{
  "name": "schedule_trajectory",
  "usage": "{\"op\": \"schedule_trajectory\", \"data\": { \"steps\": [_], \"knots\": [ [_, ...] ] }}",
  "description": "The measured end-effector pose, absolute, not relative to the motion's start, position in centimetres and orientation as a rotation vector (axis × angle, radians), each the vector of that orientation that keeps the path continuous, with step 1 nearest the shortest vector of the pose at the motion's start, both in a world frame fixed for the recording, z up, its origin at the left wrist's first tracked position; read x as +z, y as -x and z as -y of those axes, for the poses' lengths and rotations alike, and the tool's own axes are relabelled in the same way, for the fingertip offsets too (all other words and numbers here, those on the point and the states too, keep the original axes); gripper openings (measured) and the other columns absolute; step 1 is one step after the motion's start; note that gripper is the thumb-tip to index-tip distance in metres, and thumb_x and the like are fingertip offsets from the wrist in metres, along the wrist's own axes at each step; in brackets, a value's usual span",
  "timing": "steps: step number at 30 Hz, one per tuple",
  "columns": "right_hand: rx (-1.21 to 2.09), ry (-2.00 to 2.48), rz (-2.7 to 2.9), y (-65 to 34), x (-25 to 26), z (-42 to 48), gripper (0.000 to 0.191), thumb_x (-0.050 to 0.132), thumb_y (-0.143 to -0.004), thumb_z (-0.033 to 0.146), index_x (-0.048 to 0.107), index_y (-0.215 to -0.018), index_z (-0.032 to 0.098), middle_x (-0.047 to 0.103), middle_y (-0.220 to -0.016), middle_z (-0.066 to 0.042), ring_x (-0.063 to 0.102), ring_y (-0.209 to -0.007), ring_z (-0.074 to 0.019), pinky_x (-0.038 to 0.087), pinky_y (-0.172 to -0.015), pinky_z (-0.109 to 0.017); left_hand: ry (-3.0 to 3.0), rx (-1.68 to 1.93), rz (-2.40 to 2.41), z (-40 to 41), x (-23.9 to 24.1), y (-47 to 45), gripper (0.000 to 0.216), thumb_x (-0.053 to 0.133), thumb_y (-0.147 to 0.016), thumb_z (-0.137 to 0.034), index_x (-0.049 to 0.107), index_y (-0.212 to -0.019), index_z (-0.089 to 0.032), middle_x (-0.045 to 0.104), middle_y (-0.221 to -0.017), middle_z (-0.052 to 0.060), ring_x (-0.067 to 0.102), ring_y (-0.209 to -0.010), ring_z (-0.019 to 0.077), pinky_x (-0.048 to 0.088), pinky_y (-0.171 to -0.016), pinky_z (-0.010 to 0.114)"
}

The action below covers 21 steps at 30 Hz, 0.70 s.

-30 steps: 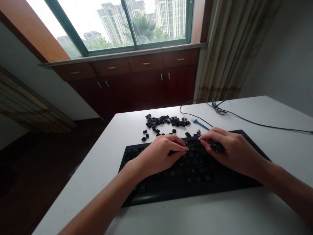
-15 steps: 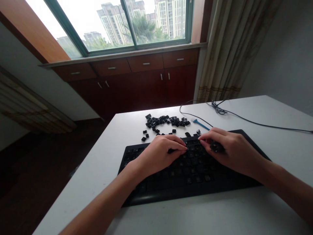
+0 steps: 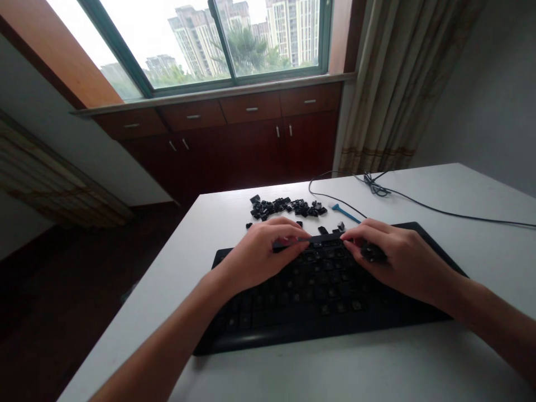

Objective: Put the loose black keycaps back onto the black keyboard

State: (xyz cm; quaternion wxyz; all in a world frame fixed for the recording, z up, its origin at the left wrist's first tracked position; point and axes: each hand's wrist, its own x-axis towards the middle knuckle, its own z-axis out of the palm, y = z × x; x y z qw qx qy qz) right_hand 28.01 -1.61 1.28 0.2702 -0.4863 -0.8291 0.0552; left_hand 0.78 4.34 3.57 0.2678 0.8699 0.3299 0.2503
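A black keyboard (image 3: 288,329) lies on the white table, with keys missing from several places. Over its upper middle rows, my left hand (image 3: 268,251) has thumb and fingertips drawn together in a pinch; anything between them is too small to make out. My right hand (image 3: 389,254) rests over the keyboard's right part, its thumb and index finger pinched near the top edge. Small black keycaps (image 3: 372,253) sit in the curl of that hand's fingers. Behind the keyboard is a pile of loose black keycaps (image 3: 268,207), with a few scattered nearer its edge.
A blue tool (image 3: 345,213) with a flared end lies just behind the keyboard. A black cable (image 3: 439,212) runs across the table, bundled near the back edge. Beyond the table stand a reddish-brown cabinet (image 3: 243,145) and a window.
My left hand has moved a little left and back from the middle keys, and its fingers have shifted. My right hand stays in place, still holding the keycaps.
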Motion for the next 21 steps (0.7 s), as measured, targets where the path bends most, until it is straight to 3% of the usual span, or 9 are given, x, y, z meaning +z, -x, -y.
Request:
{"op": "schedule_trajectory", "data": {
  "steps": [2,5,10,17,21],
  "knots": [
    [0.159,1.295,2.240,-28.0,1.1,1.6,0.017,0.055,-0.095,0.028,0.063,-0.110,0.025,0.068,-0.107,-0.003,0.067,-0.080,-0.0177,0.054,-0.075,-0.033,-2.335,0.681,-0.964,-5.0,4.2,0.8,0.022,0.061,-0.093,-0.033,0.073,-0.109,-0.025,0.069,-0.110,0.005,0.066,-0.089,0.0157,0.057,-0.080,0.030],
    [0.160,1.264,2.252,-28.1,0.8,1.6,0.017,0.055,-0.095,0.029,0.062,-0.110,0.026,0.068,-0.108,-0.002,0.067,-0.081,-0.0178,0.054,-0.074,-0.033,-2.377,0.574,-0.950,-5.9,4.8,3.3,0.022,0.064,-0.091,-0.034,0.072,-0.110,-0.025,0.067,-0.114,0.005,0.064,-0.100,0.0186,0.055,-0.087,0.033],
    [0.152,1.253,2.264,-28.1,0.4,1.6,0.018,0.054,-0.096,0.031,0.061,-0.112,0.028,0.068,-0.110,-0.002,0.069,-0.082,-0.0187,0.055,-0.073,-0.034,-2.472,0.383,-0.829,-6.3,5.1,5.8,0.021,0.060,-0.085,-0.017,0.073,-0.099,-0.024,0.060,-0.125,0.005,0.055,-0.118,0.0228,0.045,-0.103,0.041],
    [0.154,1.268,2.260,-28.2,0.1,1.5,0.019,0.055,-0.096,0.032,0.061,-0.113,0.030,0.068,-0.109,-0.001,0.069,-0.082,-0.0182,0.056,-0.074,-0.035,-2.540,0.335,-0.752,-6.0,5.0,5.7,0.029,0.054,-0.075,-0.010,0.076,-0.086,-0.025,0.058,-0.130,0.002,0.051,-0.119,0.0248,0.044,-0.101,0.042],
    [0.151,1.265,2.259,-28.1,0.1,1.5,0.019,0.054,-0.096,0.032,0.061,-0.113,0.030,0.068,-0.109,-0.001,0.069,-0.082,-0.0182,0.056,-0.073,-0.035,-2.541,0.379,-0.723,-5.6,4.9,5.1,0.032,0.053,-0.075,-0.011,0.076,-0.093,-0.025,0.057,-0.132,0.002,0.050,-0.121,0.0252,0.044,-0.101,0.041]
  ]
}}
